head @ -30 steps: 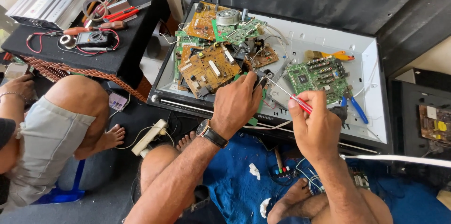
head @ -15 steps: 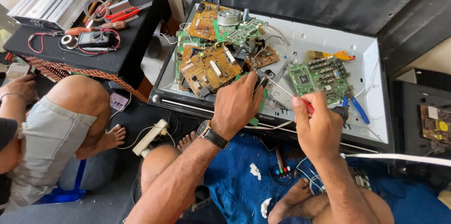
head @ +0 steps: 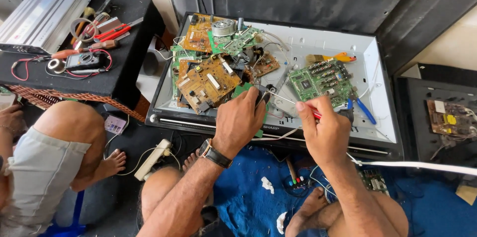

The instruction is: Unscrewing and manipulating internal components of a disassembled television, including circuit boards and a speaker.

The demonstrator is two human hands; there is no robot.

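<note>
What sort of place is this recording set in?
Most likely an electronics repair workshop. An opened flat-screen back panel holds a heap of circuit boards, a black table carries screwdrivers and a meter, and the right hand works a red-handled tool beside the left hand.

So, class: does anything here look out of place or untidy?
Yes. Loose circuit boards lie heaped, overlapping and tilted, in the open white panel. A brush and blue pliers lie among them. White scraps dot the blue cloth.
</note>
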